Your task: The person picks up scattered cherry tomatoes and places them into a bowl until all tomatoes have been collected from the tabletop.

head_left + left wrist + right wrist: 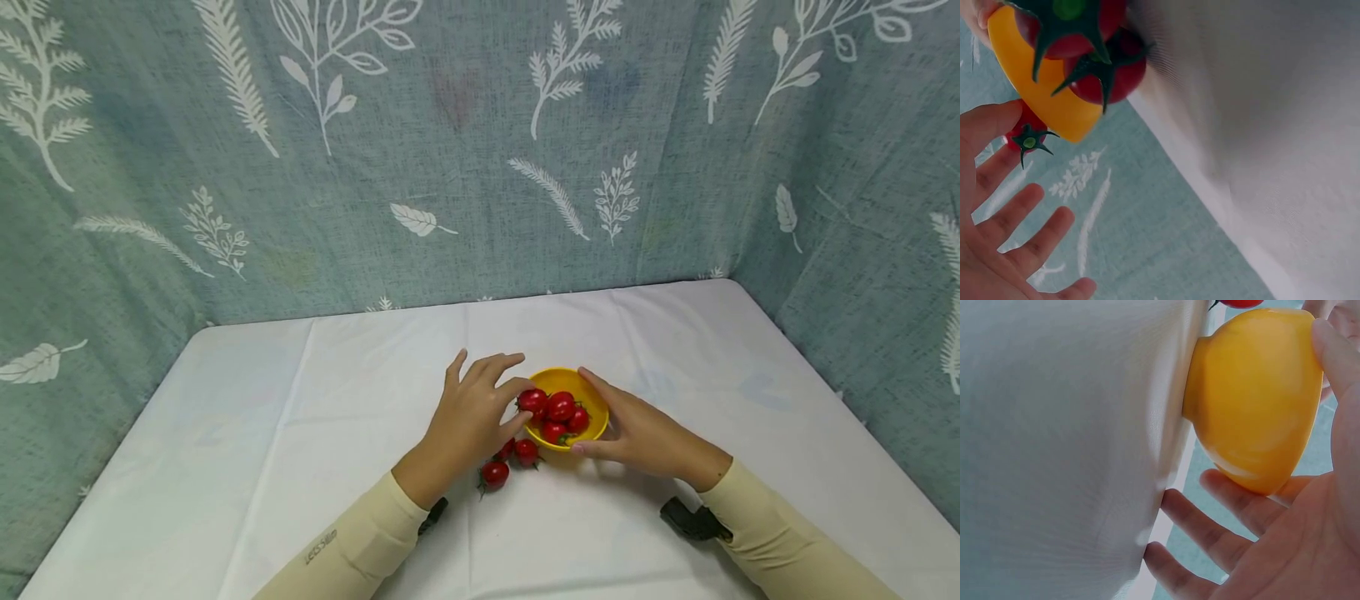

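My left hand (pixel 468 408) pinches a small red tomato (pixel 533 400) between thumb and forefinger at the left rim of a yellow bowl (pixel 597 402). In the left wrist view, the pinched tomato (pixel 1025 134) shows its green star-shaped calyx, and the other fingers are spread away from it. Several red tomatoes (pixel 561 407) lie inside the bowl. From the right, my right hand (pixel 648 429) holds the bowl, thumb on the near rim and forefinger along the far side. The bowl (pixel 1260 394) stands upright on its foot in the right wrist view.
Loose tomatoes (pixel 494 474) lie on the white tablecloth (pixel 360 417), in front and to the left of the bowl. A green-grey curtain (pixel 480 167) with white leaf prints rises behind and beside the table. Dark straps (pixel 693 521) show at the cuffs.
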